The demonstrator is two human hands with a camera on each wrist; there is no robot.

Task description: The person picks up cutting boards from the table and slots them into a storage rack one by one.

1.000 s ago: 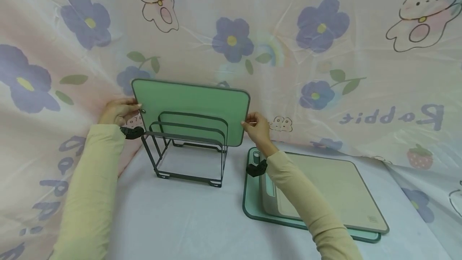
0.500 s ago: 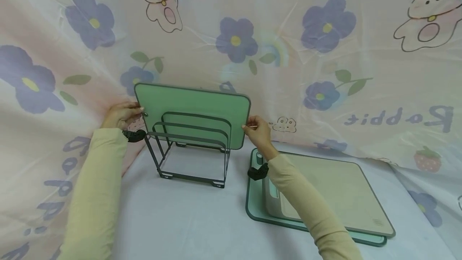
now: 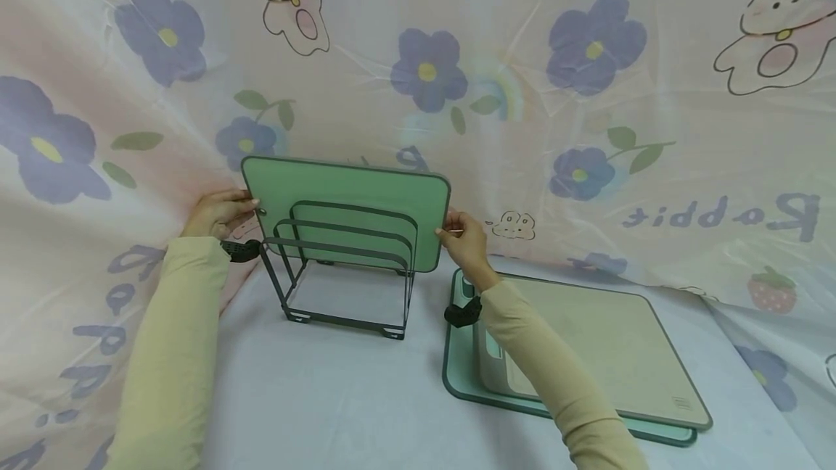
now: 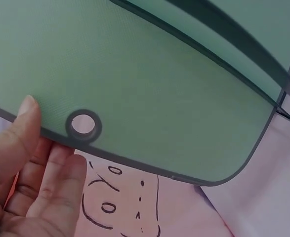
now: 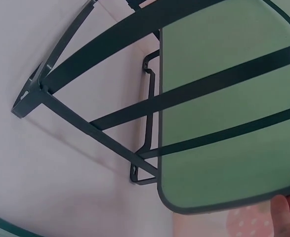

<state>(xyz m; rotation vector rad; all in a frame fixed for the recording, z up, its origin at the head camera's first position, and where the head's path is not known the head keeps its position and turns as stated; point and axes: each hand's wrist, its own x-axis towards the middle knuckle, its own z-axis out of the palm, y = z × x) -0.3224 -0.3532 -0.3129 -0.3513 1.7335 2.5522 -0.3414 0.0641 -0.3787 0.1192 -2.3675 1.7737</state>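
A green cutting board [image 3: 346,183] with a dark rim stands on its long edge, leaning slightly, behind the three visible hoops of a dark metal rack [image 3: 342,321]. My left hand [image 3: 218,215] pinches its left short edge, thumb on the near face beside the round hole [image 4: 83,124] and fingers behind. On the opposite short edge, my right hand [image 3: 465,241] grips between thumb and fingers; only fingertips [image 5: 283,217] show in the right wrist view. The board's lower edge is close over the table, partly hidden by the rack's bars.
To the right, a beige board [image 3: 588,332] with a thick handle end lies flat over a larger teal-rimmed board [image 3: 457,361]. My right forearm crosses above them. A patterned curtain [image 3: 496,165] hangs close behind the rack, and the white tablecloth [image 3: 313,397] spreads in front.
The green board has come down a little behind the rack's hoops, both hands lowering with it and keeping their grip. The rack and the stacked boards stay in place.
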